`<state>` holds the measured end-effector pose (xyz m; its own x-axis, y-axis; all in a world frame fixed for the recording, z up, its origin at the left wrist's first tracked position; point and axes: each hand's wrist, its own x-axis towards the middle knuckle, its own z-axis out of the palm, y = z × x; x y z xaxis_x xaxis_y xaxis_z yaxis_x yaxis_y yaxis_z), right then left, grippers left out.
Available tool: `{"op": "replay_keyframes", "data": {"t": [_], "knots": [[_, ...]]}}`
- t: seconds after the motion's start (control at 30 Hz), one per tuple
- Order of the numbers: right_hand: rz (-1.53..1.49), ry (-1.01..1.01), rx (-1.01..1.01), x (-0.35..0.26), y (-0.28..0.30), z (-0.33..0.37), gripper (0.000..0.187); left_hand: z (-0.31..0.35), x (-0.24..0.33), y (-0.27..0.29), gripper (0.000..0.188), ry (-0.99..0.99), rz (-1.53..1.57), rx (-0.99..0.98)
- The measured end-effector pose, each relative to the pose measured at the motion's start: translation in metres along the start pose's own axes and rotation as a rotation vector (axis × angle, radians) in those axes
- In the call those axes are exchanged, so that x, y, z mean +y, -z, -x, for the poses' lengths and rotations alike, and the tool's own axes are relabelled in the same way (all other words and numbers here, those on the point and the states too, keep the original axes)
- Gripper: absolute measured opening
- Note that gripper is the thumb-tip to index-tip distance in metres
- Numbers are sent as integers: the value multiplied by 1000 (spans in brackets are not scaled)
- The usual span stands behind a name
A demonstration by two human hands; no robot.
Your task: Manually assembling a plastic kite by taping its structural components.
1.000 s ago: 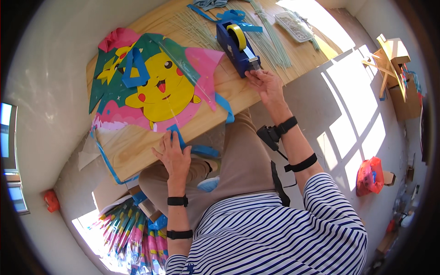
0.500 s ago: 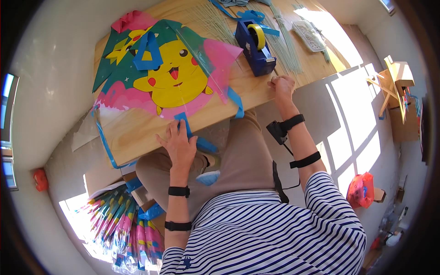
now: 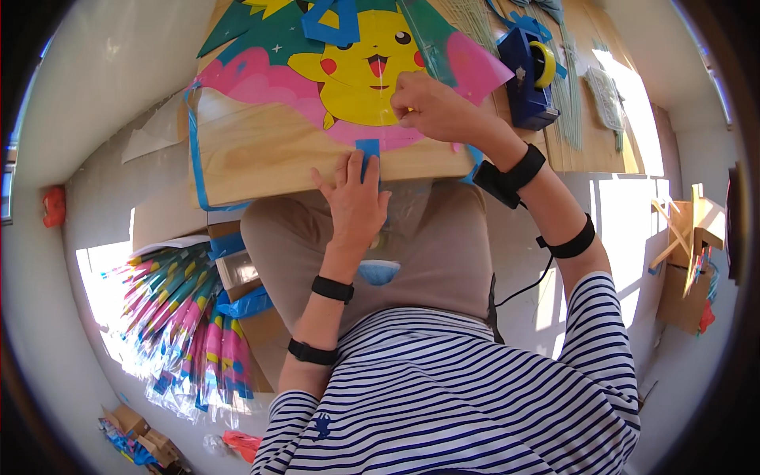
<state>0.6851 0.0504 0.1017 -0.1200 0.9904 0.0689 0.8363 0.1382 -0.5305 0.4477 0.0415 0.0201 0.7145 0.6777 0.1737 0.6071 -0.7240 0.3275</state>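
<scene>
I see the right hand point(image 3: 419, 103), fingers curled together on something I can't make out, now over the kite sheet point(image 3: 348, 79) rather than beside the tape dispenser point(image 3: 522, 91). My left hand point(image 3: 356, 198), fingers spread, touches the blue strip point(image 3: 368, 149) at the sheet's lower end, by the surface's point(image 3: 269, 162) near edge. Wood shows from there toward the near left corner.
</scene>
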Motion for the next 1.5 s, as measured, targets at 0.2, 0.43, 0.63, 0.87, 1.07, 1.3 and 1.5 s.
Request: {"op": "replay_keyframes", "data": {"t": [0.2,0.43,0.63,0.87,1.07,1.3,1.5], "knots": [[356,137,-228,-14,-36,-43,7,1,-3,-1,62,4,13,15],[511,232,-346,-17,-44,-61,8,1,-3,-3,63,8,35,29],[508,237,-378,-14,-53,-68,7,1,-2,1,60,11,67,33],[470,203,-401,-12,-54,-69,8,0,-3,1,62,11,77,32],[458,230,-371,-5,-59,-69,9,0,-3,0,66,6,79,39],[452,235,-355,-3,-63,-68,11,-1,-4,0,72,4,72,36],[464,223,-365,-6,-62,-70,11,-3,-3,0,70,3,34,25]]}}
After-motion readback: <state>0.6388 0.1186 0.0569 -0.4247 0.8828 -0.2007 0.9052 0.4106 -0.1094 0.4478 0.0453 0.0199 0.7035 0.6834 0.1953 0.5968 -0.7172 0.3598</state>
